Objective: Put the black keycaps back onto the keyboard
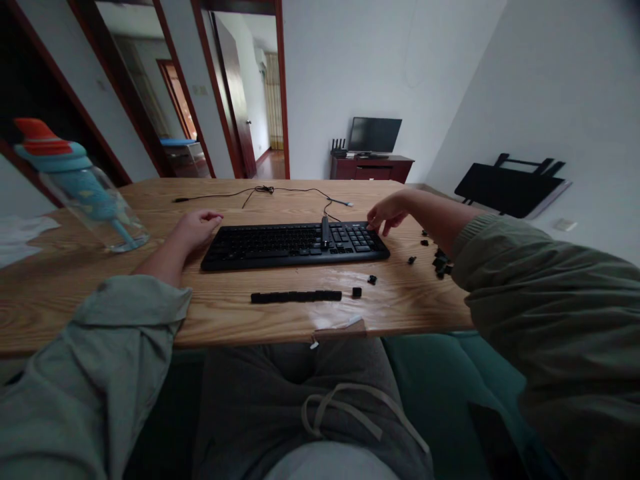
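Note:
A black keyboard (265, 255) lies on the wooden table in front of me. My left hand (193, 230) rests beside its far left corner, fingers curled together with nothing showing in them. At the far right corner, over the number pad, my right hand (389, 210) has its thumb and fingers pinched low against the keys. Whatever is between those fingertips is too small to make out. Across the keyboard, left of the number pad, is a slim black bar-shaped piece (325, 233). Nearer me lies a straight row of black keycaps (296, 297), with one separate keycap (357, 292) to its right.
Small black pieces (373, 280) lie loose on the table (215, 320), with a pile of black pieces (441, 263) near my right forearm. A clear bottle (95, 193) with a red lid stands left, beside white tissue (23, 237). A thin cable (295, 190) runs behind the keyboard.

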`<state>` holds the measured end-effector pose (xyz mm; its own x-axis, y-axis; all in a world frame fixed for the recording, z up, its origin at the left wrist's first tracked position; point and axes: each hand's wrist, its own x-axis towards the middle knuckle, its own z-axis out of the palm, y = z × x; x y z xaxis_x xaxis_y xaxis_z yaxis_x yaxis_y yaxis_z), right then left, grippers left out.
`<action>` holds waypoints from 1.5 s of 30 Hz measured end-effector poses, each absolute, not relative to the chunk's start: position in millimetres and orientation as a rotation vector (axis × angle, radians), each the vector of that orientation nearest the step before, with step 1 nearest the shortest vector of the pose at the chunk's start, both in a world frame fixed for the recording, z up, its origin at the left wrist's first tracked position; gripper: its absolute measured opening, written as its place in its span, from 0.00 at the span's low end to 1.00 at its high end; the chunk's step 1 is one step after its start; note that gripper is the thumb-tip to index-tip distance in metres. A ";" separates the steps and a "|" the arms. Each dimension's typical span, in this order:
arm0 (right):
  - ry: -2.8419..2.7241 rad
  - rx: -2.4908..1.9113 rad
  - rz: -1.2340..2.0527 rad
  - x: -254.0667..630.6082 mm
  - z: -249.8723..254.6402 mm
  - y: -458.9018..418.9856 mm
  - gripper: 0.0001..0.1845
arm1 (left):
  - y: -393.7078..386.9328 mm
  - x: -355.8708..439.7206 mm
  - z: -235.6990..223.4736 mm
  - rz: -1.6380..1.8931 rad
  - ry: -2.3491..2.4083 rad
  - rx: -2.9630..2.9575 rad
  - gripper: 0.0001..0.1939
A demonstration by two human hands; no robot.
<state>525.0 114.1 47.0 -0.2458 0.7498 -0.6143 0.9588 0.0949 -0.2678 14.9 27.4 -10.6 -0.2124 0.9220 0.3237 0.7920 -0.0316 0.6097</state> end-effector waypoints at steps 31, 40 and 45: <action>2.693 1.576 -0.166 451.4 88.8 -2.4 0.12 | 27.0 11.4 -14.1 1.051 1.964 1.910 0.25; 2.433 1.641 -0.167 387.2 53.5 38.7 0.29 | 29.2 10.0 -14.7 1.094 1.897 1.905 0.22; 2.734 1.844 -0.547 429.8 62.2 34.7 0.24 | 31.2 7.7 -16.4 1.126 1.864 1.937 0.21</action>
<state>429.8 34.7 62.2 -0.3772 0.9260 -0.0154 0.8606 0.3443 -0.3752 7.7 31.2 -16.4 -0.1023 0.9260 0.3634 0.7525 -0.1669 0.6371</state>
